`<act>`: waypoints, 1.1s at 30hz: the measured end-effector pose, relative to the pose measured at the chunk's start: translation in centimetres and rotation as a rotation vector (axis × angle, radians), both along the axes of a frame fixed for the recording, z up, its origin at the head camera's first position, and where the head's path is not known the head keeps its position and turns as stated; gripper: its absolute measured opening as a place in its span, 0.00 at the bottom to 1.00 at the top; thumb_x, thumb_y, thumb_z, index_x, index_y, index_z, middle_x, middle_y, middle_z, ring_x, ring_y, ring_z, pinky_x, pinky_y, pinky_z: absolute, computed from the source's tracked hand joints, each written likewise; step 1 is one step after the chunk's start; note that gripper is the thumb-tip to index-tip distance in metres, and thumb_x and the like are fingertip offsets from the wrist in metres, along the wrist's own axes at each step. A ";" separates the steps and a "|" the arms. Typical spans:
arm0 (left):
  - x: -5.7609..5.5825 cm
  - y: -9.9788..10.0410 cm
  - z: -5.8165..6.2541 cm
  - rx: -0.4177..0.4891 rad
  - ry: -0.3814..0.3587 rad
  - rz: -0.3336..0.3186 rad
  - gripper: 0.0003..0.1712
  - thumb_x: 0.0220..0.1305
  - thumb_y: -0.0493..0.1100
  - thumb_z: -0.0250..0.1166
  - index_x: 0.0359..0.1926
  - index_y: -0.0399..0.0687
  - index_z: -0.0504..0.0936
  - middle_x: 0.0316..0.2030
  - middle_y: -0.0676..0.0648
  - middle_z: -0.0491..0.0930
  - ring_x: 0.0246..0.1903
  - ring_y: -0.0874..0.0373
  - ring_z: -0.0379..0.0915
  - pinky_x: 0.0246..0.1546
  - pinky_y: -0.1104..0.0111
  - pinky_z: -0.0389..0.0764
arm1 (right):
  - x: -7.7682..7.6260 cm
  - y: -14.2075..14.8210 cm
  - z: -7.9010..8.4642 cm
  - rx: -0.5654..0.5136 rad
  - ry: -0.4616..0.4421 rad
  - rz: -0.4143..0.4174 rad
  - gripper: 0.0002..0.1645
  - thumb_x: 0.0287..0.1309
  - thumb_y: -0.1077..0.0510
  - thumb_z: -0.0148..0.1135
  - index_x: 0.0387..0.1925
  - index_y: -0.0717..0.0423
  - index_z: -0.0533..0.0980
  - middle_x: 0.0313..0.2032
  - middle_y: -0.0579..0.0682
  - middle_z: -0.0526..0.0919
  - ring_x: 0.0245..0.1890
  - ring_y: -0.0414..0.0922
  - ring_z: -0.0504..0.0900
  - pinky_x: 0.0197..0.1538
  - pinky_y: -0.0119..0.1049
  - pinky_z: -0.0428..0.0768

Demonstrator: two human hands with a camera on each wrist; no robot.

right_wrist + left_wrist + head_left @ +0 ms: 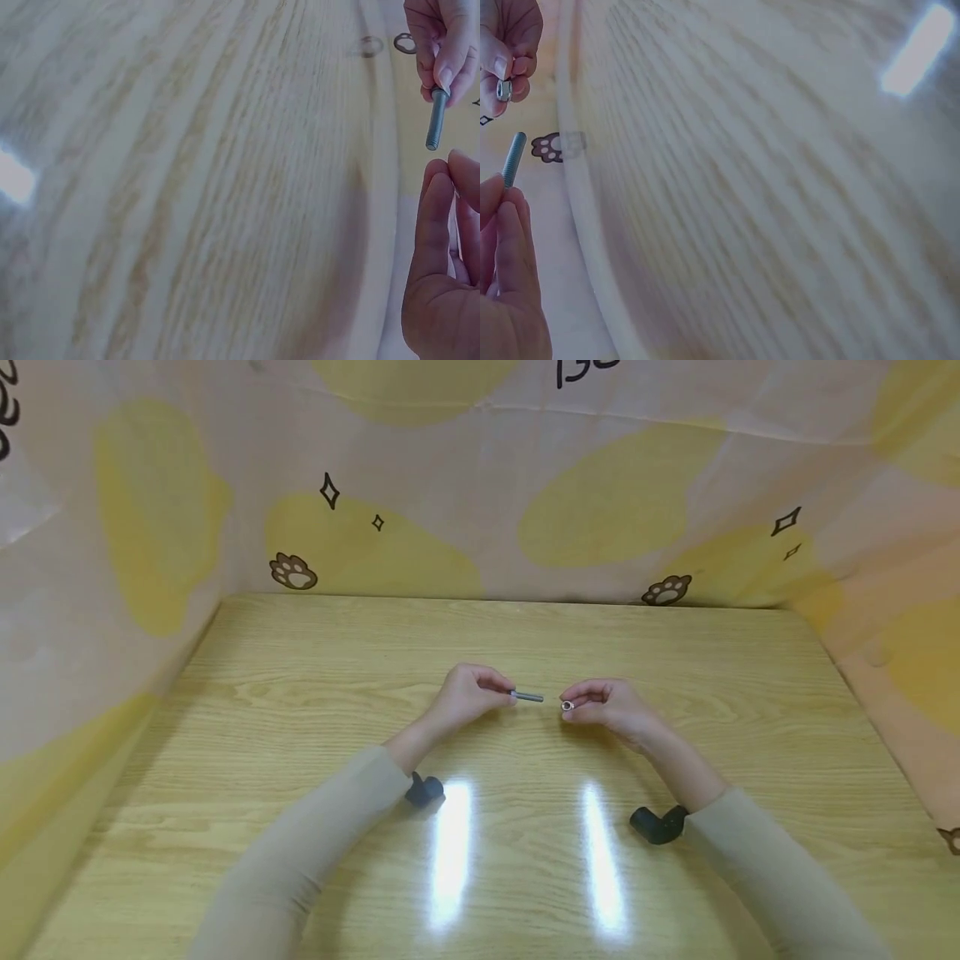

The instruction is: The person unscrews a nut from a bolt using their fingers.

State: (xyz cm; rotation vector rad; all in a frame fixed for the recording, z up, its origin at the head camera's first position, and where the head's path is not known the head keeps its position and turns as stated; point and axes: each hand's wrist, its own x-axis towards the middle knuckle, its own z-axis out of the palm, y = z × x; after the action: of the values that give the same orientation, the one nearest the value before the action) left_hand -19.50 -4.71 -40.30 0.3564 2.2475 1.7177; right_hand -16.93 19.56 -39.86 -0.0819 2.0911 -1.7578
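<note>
Between thumb and fingers my left hand (470, 696) pinches a grey metal bolt (529, 697) by its head end. Its threaded shank points toward the right hand, as the left wrist view also shows with the bolt (514, 160). My right hand (606, 706) pinches a small silver nut (567, 706) at its fingertips, the hole visible in the head view. A short gap separates the bolt's tip from the nut (505, 91). In the right wrist view the fingers hide the nut, while the bolt (436, 120) points down toward them.
Both hands are above a wood-grain table (315, 643). A dark wrist camera piece (424, 790) shows beside the left cuff, another black piece (658, 825) beside the right cuff. Patterned cloth (495, 493) walls the table at the back and sides.
</note>
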 end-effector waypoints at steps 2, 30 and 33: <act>-0.1 0.1 -0.2 -0.005 0.005 0.008 0.08 0.51 0.32 0.70 0.35 0.35 0.84 0.33 0.45 0.83 0.32 0.57 0.78 0.34 0.73 0.78 | -0.1 0.0 -0.3 0.020 -0.009 -0.010 0.24 0.47 0.70 0.67 0.47 0.77 0.71 0.30 0.46 0.82 0.32 0.39 0.81 0.40 0.27 0.79; -1.0 0.6 -1.2 -0.194 0.039 -0.027 0.09 0.49 0.34 0.72 0.34 0.37 0.84 0.33 0.46 0.84 0.32 0.58 0.77 0.36 0.72 0.76 | -1.5 -1.6 -1.3 0.314 -0.040 0.019 0.18 0.45 0.68 0.70 0.41 0.69 0.78 0.23 0.45 0.78 0.23 0.36 0.72 0.25 0.25 0.72; -1.1 0.6 -1.3 -0.200 0.045 -0.031 0.09 0.48 0.33 0.72 0.34 0.37 0.84 0.32 0.45 0.83 0.32 0.58 0.77 0.36 0.72 0.76 | -1.5 -1.7 -1.3 0.325 -0.039 0.012 0.17 0.45 0.68 0.70 0.41 0.69 0.79 0.21 0.45 0.77 0.22 0.37 0.71 0.24 0.26 0.72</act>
State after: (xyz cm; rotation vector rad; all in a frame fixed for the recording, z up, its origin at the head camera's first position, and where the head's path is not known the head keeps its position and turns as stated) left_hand -20.55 -4.08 -41.59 0.3856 2.4065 1.4675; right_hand -18.43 17.87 -41.11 0.0321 2.3101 -1.3794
